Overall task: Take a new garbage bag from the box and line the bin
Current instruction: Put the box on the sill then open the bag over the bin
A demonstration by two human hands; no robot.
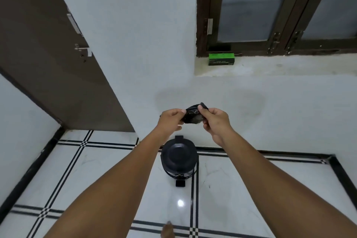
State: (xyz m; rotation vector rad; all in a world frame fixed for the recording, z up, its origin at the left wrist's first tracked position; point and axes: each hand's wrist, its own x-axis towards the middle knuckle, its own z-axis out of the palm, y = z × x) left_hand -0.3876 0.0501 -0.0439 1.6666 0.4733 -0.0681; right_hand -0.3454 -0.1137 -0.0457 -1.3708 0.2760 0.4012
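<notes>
One folded black garbage bag (193, 114), long axis left-right, pinched at both ends: left hand (170, 121), right hand (216, 123); above one lidded bin (179, 157); one green box (221, 59) on sill

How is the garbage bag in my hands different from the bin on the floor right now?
The garbage bag is small, crumpled and still folded up; the bin is larger, round and rigid. The garbage bag is held in the air, pinched by the left hand and right hand; the bin stands on the tiled floor with its lid closed, untouched. Both are black.
</notes>
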